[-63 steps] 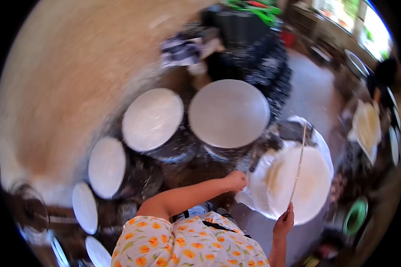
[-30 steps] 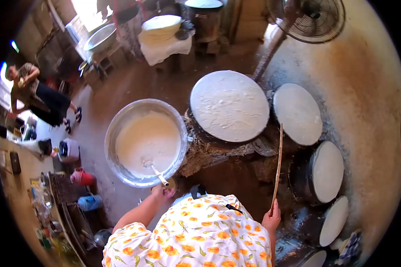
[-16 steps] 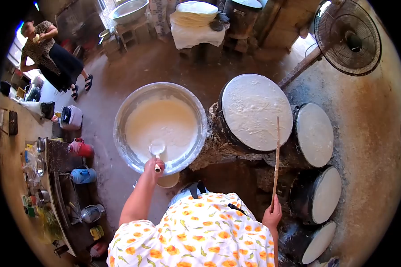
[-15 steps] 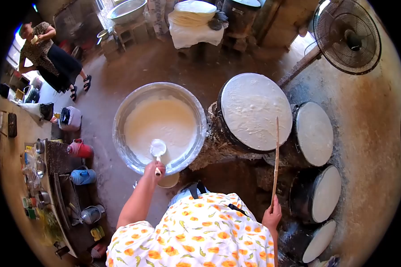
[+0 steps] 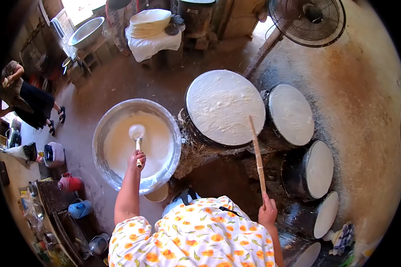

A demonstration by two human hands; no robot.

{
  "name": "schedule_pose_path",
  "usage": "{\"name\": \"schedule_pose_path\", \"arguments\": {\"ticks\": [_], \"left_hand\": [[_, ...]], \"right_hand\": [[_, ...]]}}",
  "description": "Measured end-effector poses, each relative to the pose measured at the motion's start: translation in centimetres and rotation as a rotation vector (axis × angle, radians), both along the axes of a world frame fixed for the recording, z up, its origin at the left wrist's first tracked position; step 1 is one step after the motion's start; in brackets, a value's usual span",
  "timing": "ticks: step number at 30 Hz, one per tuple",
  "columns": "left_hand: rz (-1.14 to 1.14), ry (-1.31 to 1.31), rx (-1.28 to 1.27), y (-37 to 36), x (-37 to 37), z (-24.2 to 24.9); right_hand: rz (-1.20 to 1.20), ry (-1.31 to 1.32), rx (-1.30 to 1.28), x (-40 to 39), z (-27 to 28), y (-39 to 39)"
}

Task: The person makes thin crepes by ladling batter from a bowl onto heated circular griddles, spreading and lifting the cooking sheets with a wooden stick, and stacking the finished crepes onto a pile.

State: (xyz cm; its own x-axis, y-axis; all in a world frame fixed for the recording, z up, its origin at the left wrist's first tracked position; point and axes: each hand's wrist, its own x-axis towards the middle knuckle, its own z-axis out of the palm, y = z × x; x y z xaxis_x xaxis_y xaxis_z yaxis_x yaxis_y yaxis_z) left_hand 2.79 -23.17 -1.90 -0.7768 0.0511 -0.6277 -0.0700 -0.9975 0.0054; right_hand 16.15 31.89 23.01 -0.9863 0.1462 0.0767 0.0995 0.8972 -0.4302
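My left hand [image 5: 138,157] is wrapped round the handle of a ladle [image 5: 137,131], whose bowl is over the pale batter [image 5: 113,147] in a wide metal basin [image 5: 102,165]. My right hand [image 5: 268,211] grips a long thin wooden stick [image 5: 258,160]. The stick slants up and away, its far tip overlapping the edge of a large round griddle top [image 5: 223,107] in this view. A white, wrinkled sheet of batter covers that round top, with bumps across its middle.
Several other drum-like pots with pale round tops, one nearby [image 5: 292,115], curve down the right side. A standing fan [image 5: 314,15] is beyond them. A stack of flat round sheets [image 5: 149,26] rests on a white cloth. A person [image 5: 29,98] stands far left, near kettles and jugs [image 5: 80,208].
The camera view has turned, shifting the scene leftward. My left hand with the ladle has moved farther over the basin, and the stick now leans more to the left.
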Motion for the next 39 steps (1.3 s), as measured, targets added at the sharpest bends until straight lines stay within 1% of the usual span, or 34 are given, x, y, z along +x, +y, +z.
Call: {"name": "schedule_pose_path", "arguments": {"ticks": [1, 2, 3, 5, 10, 12, 13, 14, 16, 17, 18, 20, 22, 24, 26, 27, 28, 30, 31, 32, 34, 35, 37, 38, 39], "left_hand": [[0.011, 0.061, 0.031, 0.0, 0.3, 0.9], [0.009, 0.068, 0.025, 0.0, 0.5, 1.9], [-0.005, 0.096, -0.002, 0.3, 0.8, 3.8], [-0.011, 0.157, -0.074, 0.9, 1.9, 8.0], [0.021, 0.291, -0.195, 3.2, 5.7, 20.0], [-0.015, 0.369, -0.459, 3.9, 7.5, 25.2], [-0.007, 0.345, -0.581, 4.6, 8.4, 28.5], [0.014, 0.347, -0.601, 4.8, 9.5, 30.9], [-0.042, 0.355, -0.929, 4.9, 11.3, 35.0], [-0.046, 0.337, -1.034, 5.3, 12.1, 36.9], [-0.031, 0.336, -1.05, 5.7, 12.6, 37.6], [-0.056, 0.229, -1.218, 6.5, 13.8, 38.0], [-0.065, 0.175, -1.2, 6.8, 14.3, 34.7], [-0.078, 0.071, -0.894, 7.6, 14.6, 31.1], [-0.086, -0.007, -0.686, 7.5, 15.2, 27.0], [-0.075, -0.074, -0.616, 7.8, 15.6, 25.8], [-0.063, -0.084, -0.606, 8.4, 16.1, 25.7], [-0.08, -0.171, -0.672, 9.1, 17.2, 26.2], [-0.076, -0.168, -0.723, 9.2, 18.2, 27.1], [-0.069, -0.177, -0.712, 9.3, 19.5, 28.4], [0.001, 0.089, -0.686, 9.5, 21.7, 32.1], [0.008, 0.084, -0.68, 9.5, 22.4, 32.3], [0.113, 0.226, -0.659, 9.7, 24.0, 32.1], [0.117, 0.222, -0.655, 9.7, 24.1, 31.6], [0.129, 0.194, -0.603, 9.8, 24.0, 30.9]], "right_hand": [[0.041, -0.039, -0.008, -0.2, 0.0, 0.1], [0.084, -0.078, -0.015, -0.3, -0.1, 0.3], [0.085, -0.069, -0.022, -0.5, -0.3, 0.5], [0.232, 0.017, 0.032, -1.6, -1.0, 0.7], [0.301, 0.027, -0.056, -3.4, -2.0, 1.6], [0.329, 0.039, -0.077, -4.0, -2.2, 1.8], [0.345, 0.059, -0.091, -4.5, -2.3, 1.8], [0.36, 0.075, -0.105, -4.8, -2.4, 1.8], [0.413, 0.112, -0.102, -5.8, -2.6, 1.7], [0.434, 0.107, -0.118, -6.0, -2.7, 1.7], [0.452, 0.104, -0.134, -6.3, -2.7, 1.6], [0.502, 0.152, -0.143, -7.1, -2.6, 1.1], [0.529, 0.11, -0.173, -7.7, -1.9, 0.4], [0.585, 0.099, -0.149, -8.7, -1.8, -0.4], [0.646, 0.081, -0.126, -10.0, -1.7, -1.7], [0.701, 0.056, -0.136, -10.7, -1.4, -2.6], [0.757, 0.033, -0.145, -11.5, -1.2, -3.6], [0.829, 0.044, -0.144, -13.3, -1.3, -6.0], [0.886, 0.064, -0.149, -14.1, -1.3, -7.4], [0.896, 0.053, -0.144, -14.9, -1.4, -9.0], [0.972, 0.044, -0.123, -16.5, -1.6, -12.6], [0.991, 0.047, -0.119, -17.3, -2.2, -14.5], [1.005, 0.042, -0.148, -18.6, -3.8, -18.6], [1.002, 0.034, -0.177, -18.8, -5.0, -20.5], [0.985, -0.027, -0.118, -19.1, -7.4, -22.0]]}}
